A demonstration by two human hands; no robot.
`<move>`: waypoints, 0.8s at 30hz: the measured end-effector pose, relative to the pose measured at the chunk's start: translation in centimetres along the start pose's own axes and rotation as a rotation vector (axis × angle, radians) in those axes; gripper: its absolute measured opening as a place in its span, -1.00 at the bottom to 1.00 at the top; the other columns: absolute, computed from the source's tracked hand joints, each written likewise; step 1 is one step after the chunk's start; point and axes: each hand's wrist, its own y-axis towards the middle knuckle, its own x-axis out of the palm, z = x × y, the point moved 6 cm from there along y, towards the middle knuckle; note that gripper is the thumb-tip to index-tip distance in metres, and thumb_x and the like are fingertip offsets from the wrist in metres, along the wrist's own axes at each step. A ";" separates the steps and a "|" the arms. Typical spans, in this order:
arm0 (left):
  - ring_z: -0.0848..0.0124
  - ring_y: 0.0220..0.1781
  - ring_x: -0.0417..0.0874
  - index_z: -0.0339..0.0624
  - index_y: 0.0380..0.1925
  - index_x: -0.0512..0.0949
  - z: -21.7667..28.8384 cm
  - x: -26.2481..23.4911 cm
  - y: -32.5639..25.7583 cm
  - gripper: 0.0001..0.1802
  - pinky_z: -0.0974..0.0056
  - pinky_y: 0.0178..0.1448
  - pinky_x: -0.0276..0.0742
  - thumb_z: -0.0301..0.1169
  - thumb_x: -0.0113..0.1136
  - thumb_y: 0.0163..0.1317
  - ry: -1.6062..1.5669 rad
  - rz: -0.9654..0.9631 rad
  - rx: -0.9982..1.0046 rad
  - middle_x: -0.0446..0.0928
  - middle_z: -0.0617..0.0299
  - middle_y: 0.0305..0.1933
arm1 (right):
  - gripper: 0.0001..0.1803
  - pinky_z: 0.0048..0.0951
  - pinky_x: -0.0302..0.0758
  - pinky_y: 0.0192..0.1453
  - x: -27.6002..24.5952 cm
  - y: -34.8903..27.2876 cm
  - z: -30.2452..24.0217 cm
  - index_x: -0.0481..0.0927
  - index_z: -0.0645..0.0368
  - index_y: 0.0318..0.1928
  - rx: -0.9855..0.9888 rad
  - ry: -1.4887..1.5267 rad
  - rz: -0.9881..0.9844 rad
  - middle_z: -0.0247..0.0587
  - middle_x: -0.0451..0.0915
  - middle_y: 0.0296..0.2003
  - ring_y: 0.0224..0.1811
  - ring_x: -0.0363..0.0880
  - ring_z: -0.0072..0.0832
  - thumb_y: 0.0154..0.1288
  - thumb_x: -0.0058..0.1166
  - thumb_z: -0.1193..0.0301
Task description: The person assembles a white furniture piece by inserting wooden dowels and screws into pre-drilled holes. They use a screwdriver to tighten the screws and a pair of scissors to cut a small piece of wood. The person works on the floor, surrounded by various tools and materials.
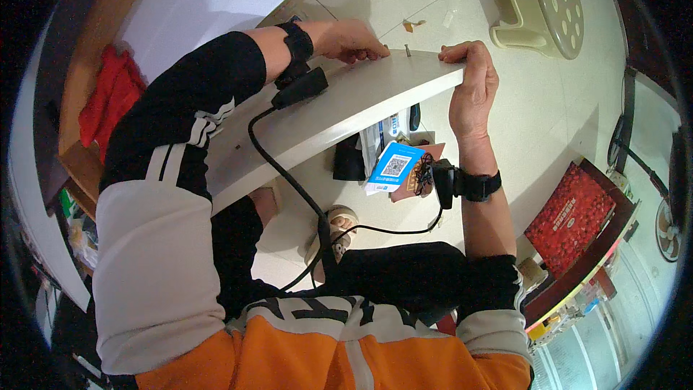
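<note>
A white board (361,97) with a thick pale edge slants up across my lap. My right hand (473,76) is wrapped round its far right end, fingers bent over the upper face. At the far edge my left hand (354,42) rests on the board with its fingers curled down and together. What those fingers hold, if anything, is hidden. A small metal screw (407,50) stands upright at the board's far edge, between my two hands and closer to the left fingertips.
Below the board lie a blue card with a square code (395,166) and a brown booklet (411,191). Black cables (289,180) run from both wrist straps. A cream plastic stool (534,11) is at far right, a red box (570,217) at right, red cloth (112,97) at left.
</note>
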 end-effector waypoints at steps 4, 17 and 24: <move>0.64 -0.53 0.26 -0.07 -0.52 0.60 0.3 0.1 -0.5 -0.76 0.44 -0.48 0.20 -0.19 0.32 0.18 -0.006 0.075 0.035 0.34 0.48 -0.56 | -0.52 -0.49 0.34 -0.14 0.0 0.1 0.0 0.51 0.15 -0.41 0.001 0.010 0.003 -0.34 0.55 -0.44 -0.32 0.41 -0.60 0.53 -0.28 0.10; 0.60 -0.58 0.33 -0.09 -0.58 0.56 0.1 -0.5 0.6 -0.80 0.45 -0.53 0.28 -0.31 0.34 0.14 -0.057 0.185 -0.096 0.38 0.42 -0.59 | -0.55 -0.54 0.31 -0.17 0.1 0.1 -0.2 0.53 0.13 -0.40 -0.016 0.032 0.004 -0.38 0.54 -0.44 -0.34 0.37 -0.64 0.52 -0.26 0.12; 0.56 -0.63 0.33 -0.10 -0.59 0.53 0.2 0.0 1.0 -0.81 0.42 -0.58 0.31 -0.34 0.33 0.11 -0.154 0.238 -0.147 0.38 0.40 -0.61 | -0.57 -0.55 0.29 -0.23 0.1 0.1 -0.2 0.54 0.13 -0.40 -0.032 0.026 0.020 -0.41 0.53 -0.46 -0.36 0.34 -0.66 0.51 -0.24 0.15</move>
